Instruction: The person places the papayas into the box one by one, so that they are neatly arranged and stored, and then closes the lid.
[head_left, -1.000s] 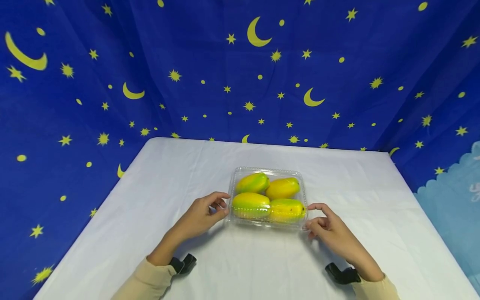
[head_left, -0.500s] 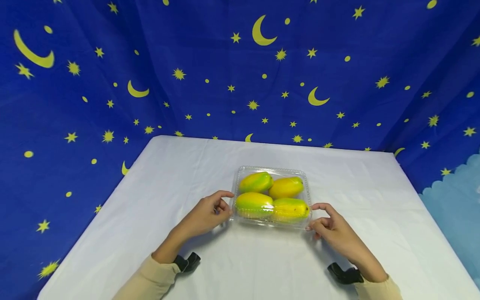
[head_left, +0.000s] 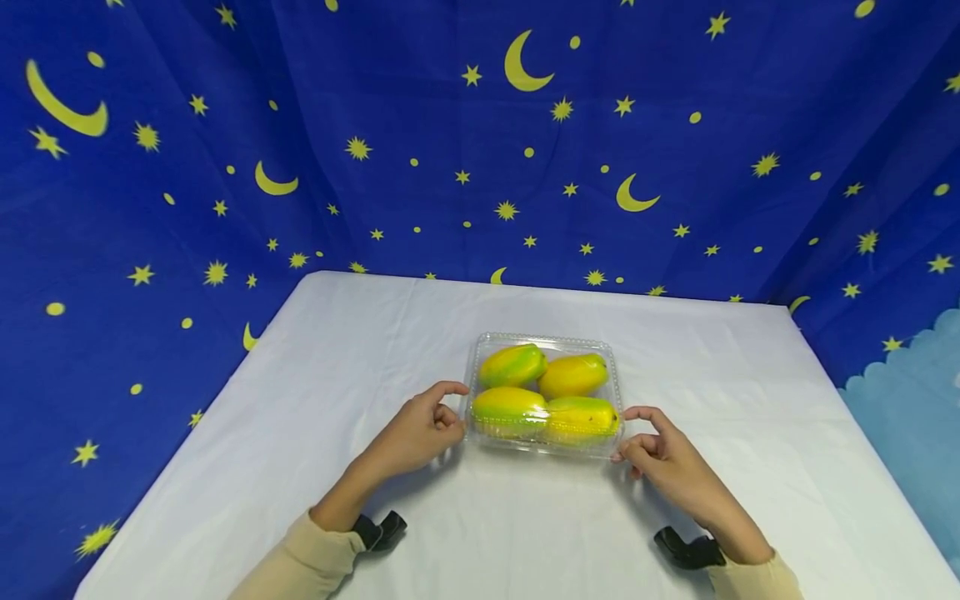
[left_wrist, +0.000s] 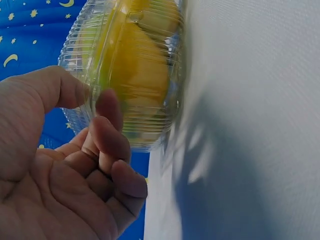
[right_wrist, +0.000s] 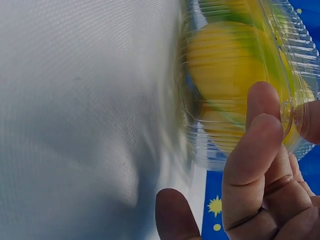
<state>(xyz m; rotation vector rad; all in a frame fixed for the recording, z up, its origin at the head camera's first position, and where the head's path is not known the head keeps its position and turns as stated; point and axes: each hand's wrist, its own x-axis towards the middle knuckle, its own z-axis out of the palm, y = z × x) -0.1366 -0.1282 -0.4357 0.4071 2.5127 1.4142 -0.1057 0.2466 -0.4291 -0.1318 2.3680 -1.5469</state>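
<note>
A clear plastic clamshell box (head_left: 540, 338) sits on the white table, its lid down over several yellow-green, mango-like fruits (head_left: 508, 407). My left hand (head_left: 420, 433) is at the left side of the box. In the left wrist view, the left fingers (left_wrist: 75, 92) pinch the box's rim, with the other fingers curled below. At the right side is my right hand (head_left: 667, 462). The right wrist view shows its fingertips (right_wrist: 263, 102) on both sides of the rim, pinching it, in front of a yellow fruit (right_wrist: 225, 65).
White cloth covers the table (head_left: 360, 333). A blue curtain (head_left: 420, 100) with yellow moons and stars hangs behind and at the sides, and light blue fabric (head_left: 907, 417) shows at right. Each wrist wears a black mount (head_left: 382, 531).
The head view has shifted slightly, moving the whole scene a little to the right in it. My left wrist has edged slightly rightward; the box stays in place between both hands.
</note>
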